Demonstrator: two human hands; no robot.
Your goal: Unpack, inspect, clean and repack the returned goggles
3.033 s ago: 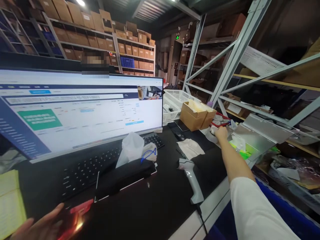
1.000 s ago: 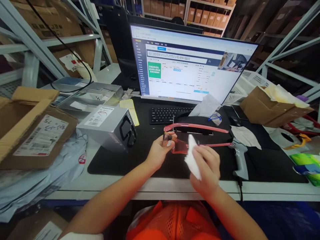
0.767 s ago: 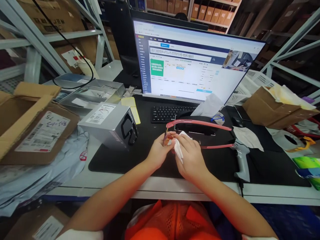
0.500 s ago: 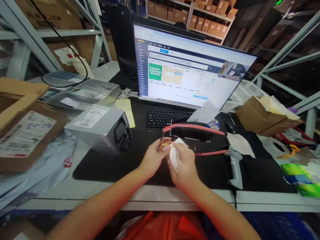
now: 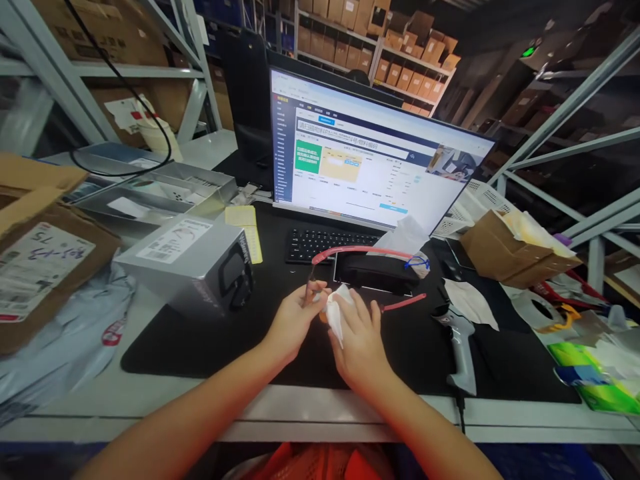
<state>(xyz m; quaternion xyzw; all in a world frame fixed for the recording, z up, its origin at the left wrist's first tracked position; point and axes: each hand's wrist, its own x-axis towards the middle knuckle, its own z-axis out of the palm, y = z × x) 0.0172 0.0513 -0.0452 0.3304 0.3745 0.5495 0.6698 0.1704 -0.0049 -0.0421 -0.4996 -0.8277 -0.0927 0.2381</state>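
My left hand (image 5: 293, 320) pinches the front of a pair of red-framed glasses (image 5: 365, 252), whose two arms stretch away to the right over the black desk mat (image 5: 200, 333). My right hand (image 5: 357, 337) presses a small white wipe (image 5: 336, 315) against the lens, which is mostly hidden behind the wipe and fingers. Both hands are closed, just in front of the keyboard (image 5: 325, 243).
A monitor (image 5: 370, 163) stands behind the keyboard. A silver product box (image 5: 193, 263) lies left of my hands, with open metal tins (image 5: 150, 190) and a cardboard parcel (image 5: 35, 260) beyond. A handheld scanner (image 5: 457, 350), tissues (image 5: 470, 300) and a brown carton (image 5: 510, 250) sit to the right.
My right hand came back from the shelf at the right with a wipe and joined the left hand on the glasses; over the last second the wipe moved onto the lens.
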